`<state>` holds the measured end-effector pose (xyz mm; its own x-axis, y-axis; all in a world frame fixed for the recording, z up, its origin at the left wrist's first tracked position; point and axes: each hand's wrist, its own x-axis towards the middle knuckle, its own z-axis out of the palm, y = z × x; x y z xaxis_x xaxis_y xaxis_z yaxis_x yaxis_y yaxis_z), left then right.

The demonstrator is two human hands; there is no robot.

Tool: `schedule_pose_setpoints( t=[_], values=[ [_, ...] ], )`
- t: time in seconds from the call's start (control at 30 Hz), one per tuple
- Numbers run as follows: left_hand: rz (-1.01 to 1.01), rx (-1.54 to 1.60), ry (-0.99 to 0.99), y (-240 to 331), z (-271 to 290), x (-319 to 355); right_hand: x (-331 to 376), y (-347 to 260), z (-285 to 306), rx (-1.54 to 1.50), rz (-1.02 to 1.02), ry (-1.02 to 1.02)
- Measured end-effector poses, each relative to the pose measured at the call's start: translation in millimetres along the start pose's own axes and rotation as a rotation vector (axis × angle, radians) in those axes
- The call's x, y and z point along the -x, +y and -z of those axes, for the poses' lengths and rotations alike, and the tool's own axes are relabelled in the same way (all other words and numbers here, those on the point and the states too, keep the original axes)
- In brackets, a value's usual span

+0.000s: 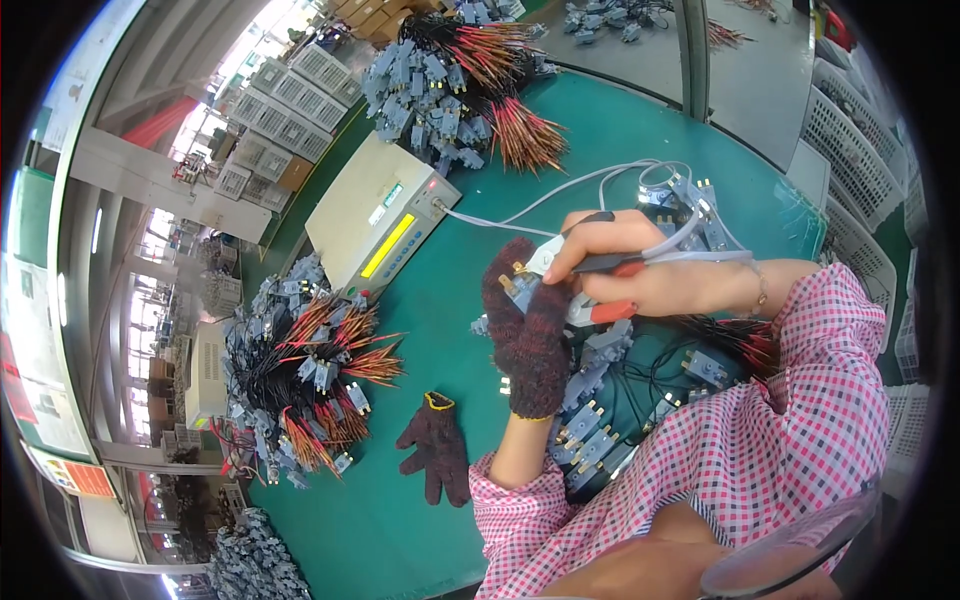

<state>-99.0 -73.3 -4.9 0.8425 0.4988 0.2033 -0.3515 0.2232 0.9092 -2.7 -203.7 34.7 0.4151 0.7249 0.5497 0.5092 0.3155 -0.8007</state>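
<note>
So there's a boxy tester (365, 205) on the table (430, 345), far left, grey cable (470, 217) running right. Gloved left hand (532, 338) has its fingers wrapped round a grey plug (521, 292) over mid-table; bare right hand (665, 290) pinches a white clip-like tool (546, 256) right by it. Looks like a contact check to me; next move calls for a steady plug.

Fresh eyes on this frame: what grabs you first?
Probably the red-ended cable heaps, at the left and far edge of the green table. Then the meter between them, with its bright yellow display. At centre, the gloved left hand holds a grey plug; the bare right holds a red-and-white tool.
</note>
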Motion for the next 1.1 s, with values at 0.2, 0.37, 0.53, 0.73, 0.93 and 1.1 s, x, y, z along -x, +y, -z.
schedule_pose_setpoints(
  t=[0.2,0.37,0.53,0.73,0.93,1.1],
  values=[
    [-0.043,-0.11,-0.042,2,-2,2,0,-4,3,0.074,0.034,-0.007],
    [0.016,0.009,-0.058,4,0,3,-2,-11,7,0.149,0.004,-0.02],
    [-0.094,-0.08,-0.113,-12,10,-1,3,-7,7,0.111,0.072,-0.067],
    [-0.137,-0.298,-0.036,-10,8,1,0,7,-1,-0.052,0.051,-0.033],
    [-0.019,-0.07,-0.062,-3,2,2,1,13,0,-0.233,-0.045,-0.006],
    [-0.068,-0.143,-0.019,-7,4,2,0,22,-2,-0.352,-0.046,-0.01]
  ],
)
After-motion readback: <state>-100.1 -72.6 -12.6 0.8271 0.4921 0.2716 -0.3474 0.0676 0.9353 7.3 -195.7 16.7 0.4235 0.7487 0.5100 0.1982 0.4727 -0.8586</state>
